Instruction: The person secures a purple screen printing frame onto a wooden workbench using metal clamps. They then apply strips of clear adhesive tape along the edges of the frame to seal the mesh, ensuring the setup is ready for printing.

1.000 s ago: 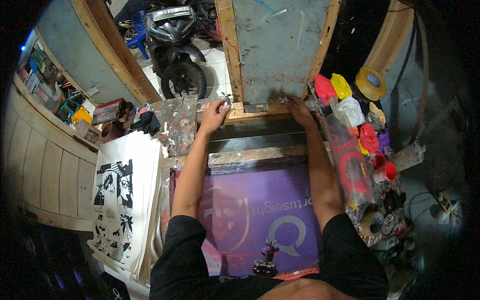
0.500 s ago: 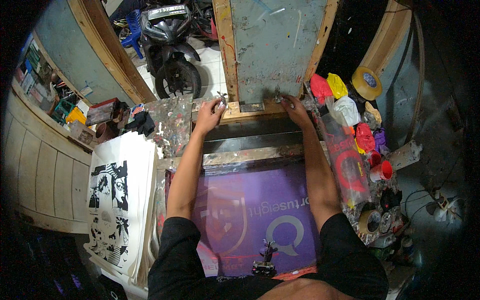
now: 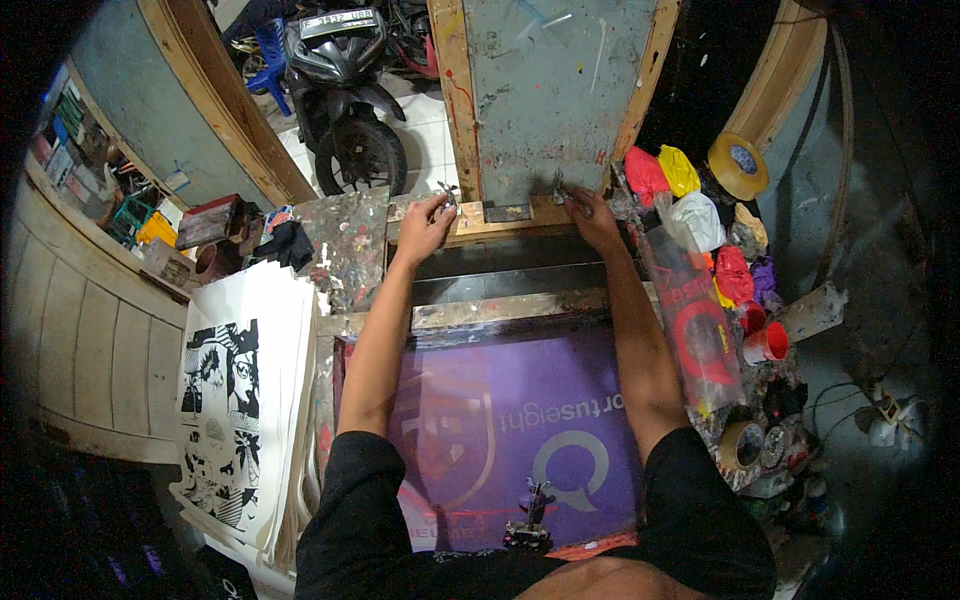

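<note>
Both my arms reach out over a purple printing screen (image 3: 520, 400) set in a wooden frame. At its far side, my left hand (image 3: 425, 228) has its fingers closed around the base of a small metal clamp screw (image 3: 448, 190) on a wooden bar (image 3: 480, 232). My right hand (image 3: 597, 222) pinches at a second metal clamp screw (image 3: 559, 186) farther right on that bar; its fingertips are partly in shadow. Reversed lettering and a ring-shaped mark show on the mesh. A small dark metal clamp (image 3: 530, 520) stands at the near edge.
A stack of printed paper sheets (image 3: 225, 400) lies left of the screen. Along the right are coloured plastic bags (image 3: 697, 220), a tape roll (image 3: 737, 166), a red cup (image 3: 765, 343) and a clear printed film (image 3: 690, 315). A motorcycle (image 3: 352, 100) stands beyond the doorway.
The whole view has shifted slightly. Both hands stay at the same two clamp screws, with hardly any visible movement.
</note>
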Available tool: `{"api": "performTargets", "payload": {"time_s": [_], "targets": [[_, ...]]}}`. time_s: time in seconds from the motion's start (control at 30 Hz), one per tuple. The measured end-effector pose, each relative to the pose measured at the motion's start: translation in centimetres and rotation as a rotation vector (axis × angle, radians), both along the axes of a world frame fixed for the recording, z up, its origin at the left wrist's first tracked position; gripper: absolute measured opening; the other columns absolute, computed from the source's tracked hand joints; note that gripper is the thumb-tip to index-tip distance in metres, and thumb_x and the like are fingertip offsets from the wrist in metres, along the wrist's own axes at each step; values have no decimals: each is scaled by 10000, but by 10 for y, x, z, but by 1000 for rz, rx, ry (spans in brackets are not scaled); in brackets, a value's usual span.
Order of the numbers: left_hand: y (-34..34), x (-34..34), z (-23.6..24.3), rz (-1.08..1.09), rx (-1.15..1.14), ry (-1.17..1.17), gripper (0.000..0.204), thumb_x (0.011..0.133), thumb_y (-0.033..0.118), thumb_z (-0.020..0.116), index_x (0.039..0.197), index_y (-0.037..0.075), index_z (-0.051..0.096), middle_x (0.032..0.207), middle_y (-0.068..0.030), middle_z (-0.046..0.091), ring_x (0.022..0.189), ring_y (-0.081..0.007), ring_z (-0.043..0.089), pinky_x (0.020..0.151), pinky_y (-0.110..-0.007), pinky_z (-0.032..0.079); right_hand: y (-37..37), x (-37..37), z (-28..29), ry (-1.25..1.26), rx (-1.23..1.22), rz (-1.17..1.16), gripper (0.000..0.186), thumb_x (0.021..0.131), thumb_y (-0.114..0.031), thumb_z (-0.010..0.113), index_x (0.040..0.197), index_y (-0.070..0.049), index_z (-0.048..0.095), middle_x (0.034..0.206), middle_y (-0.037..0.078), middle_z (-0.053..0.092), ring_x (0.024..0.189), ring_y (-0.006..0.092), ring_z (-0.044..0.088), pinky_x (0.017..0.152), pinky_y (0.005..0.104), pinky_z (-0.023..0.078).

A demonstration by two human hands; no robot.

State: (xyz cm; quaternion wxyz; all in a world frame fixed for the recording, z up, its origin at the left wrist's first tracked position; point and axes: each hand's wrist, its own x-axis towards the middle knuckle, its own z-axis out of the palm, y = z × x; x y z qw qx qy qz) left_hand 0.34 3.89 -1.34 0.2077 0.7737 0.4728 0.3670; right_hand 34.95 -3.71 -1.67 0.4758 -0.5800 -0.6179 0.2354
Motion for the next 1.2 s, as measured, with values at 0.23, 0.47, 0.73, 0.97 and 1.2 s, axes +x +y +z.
{"api": "performTargets", "payload": {"time_s": [0.23,0.47,0.73,0.97,1.2], "targets": [[-4,15,8,37,17,-24,480,864,434,676,1144,44,701,1051,-160,707,986,-306,608,902,-398,470,20,20,-35,-240,75,-173,504,922,-435,629,1248,-50,635,1317,159,595,1205,349,572,1042,409,419],[-1,11,4,110,-20,33,538,825,512,702,1174,102,702,1109,-196,674,1048,-326,632,925,-394,478,17,17,-31,-88,33,-75,481,904,-404,674,1250,-70,649,1320,193,585,1270,325,521,1065,400,391],[3,10,-2,142,23,7,535,800,478,721,1130,56,720,990,-224,709,935,-342,666,879,-408,504,11,11,-13,66,-126,-25,414,903,-341,695,1260,-133,667,1368,233,541,1359,333,434,1094,401,352],[5,8,-11,126,114,-30,556,792,453,738,1124,7,711,816,-211,717,739,-278,696,773,-375,530,13,-30,21,-405,689,-431,236,892,-215,659,1058,-56,712,1172,187,642,1101,388,595,950,438,458],[2,12,-2,89,-85,-66,518,802,437,705,1132,38,715,901,-255,703,994,-389,637,965,-422,462,44,-145,81,-228,-53,110,275,870,-220,590,975,19,679,943,217,681,915,358,655,824,419,504]]}}
